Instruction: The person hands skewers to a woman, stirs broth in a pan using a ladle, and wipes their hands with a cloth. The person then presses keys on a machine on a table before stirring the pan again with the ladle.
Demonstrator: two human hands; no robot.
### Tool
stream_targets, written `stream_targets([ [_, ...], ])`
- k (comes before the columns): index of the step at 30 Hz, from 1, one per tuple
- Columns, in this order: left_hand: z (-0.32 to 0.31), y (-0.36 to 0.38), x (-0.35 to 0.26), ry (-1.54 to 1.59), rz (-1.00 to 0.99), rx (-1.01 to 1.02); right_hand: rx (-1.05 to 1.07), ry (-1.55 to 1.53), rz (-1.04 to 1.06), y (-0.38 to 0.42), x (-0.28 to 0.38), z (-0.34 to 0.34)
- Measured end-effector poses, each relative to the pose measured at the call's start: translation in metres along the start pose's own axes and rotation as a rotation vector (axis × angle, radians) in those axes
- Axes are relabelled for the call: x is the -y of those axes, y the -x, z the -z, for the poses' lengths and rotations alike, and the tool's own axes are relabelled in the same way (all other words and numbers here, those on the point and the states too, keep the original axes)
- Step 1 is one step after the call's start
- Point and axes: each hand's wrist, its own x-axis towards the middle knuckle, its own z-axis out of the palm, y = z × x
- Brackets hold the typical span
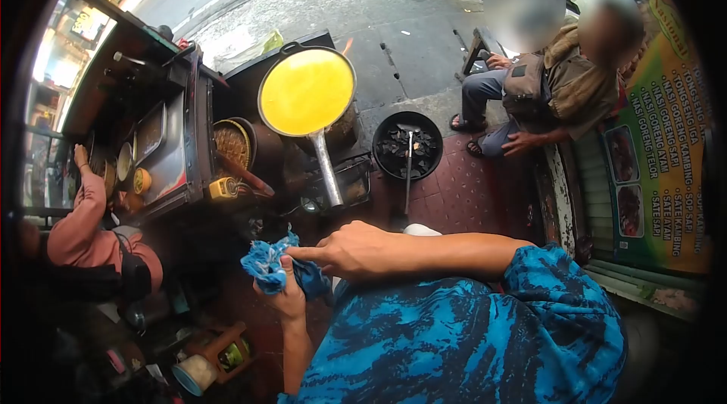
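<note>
A crumpled blue cloth (265, 262) with pale patches is bunched in my left hand (284, 296), whose thumb presses on it. My right hand (354, 251) reaches across from the right. Its index finger is stretched to the cloth beside my left thumb, while the other fingers curl in around the cloth's lower part, partly hidden. Ahead of my hands, a long-handled pan (327, 169) sits over the stove, filled with a smooth yellow layer (309, 93). A small flame (347, 46) shows at its far right edge.
A black pan of charcoal (407, 155) with a metal rod across it stands on red tiles. At left are a food cart (170, 154), a wok (233, 143) and a person in pink (87, 226). Another person (579, 74) sits at right beside a menu banner (659, 146).
</note>
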Motion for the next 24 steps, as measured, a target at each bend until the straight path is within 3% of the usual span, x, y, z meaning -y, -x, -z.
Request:
stream_targets([
  [3,0.004,-0.004,0.0,0.141,0.126,-0.011,-0.106,-0.156,0.066,-0.001,0.003,-0.001],
  [5,0.005,-0.008,-0.003,0.565,0.442,-0.041,-0.2,-0.085,0.128,-0.001,0.006,-0.003],
  [6,0.005,-0.008,-0.012,0.569,0.462,0.031,-0.299,-0.012,0.183,0.0,0.008,-0.004],
  [11,0.003,-0.001,-0.001,0.422,0.409,0.108,-0.169,-0.083,0.127,-0.002,-0.003,-0.019],
  [13,0.008,0.002,0.011,0.122,0.135,0.188,-0.151,0.084,0.055,-0.003,-0.003,-0.024],
  [15,0.007,0.001,0.009,0.036,0.084,0.199,-0.148,0.097,0.058,-0.001,-0.002,-0.024],
  [17,0.004,0.003,0.006,0.031,0.018,0.046,-0.151,0.111,0.06,0.001,0.001,-0.021],
  [19,0.01,0.003,0.009,0.149,0.085,0.089,-0.173,-0.044,0.124,0.003,0.005,-0.012],
  [21,0.011,0.002,0.005,0.48,0.305,0.095,-0.188,-0.048,0.194,0.003,0.003,-0.012],
  [22,0.016,0.004,0.013,0.41,0.231,0.237,-0.164,-0.099,0.168,0.002,0.003,-0.013],
  [24,0.011,0.002,0.005,0.408,0.255,0.248,-0.211,-0.146,0.173,0.001,0.001,-0.018],
])
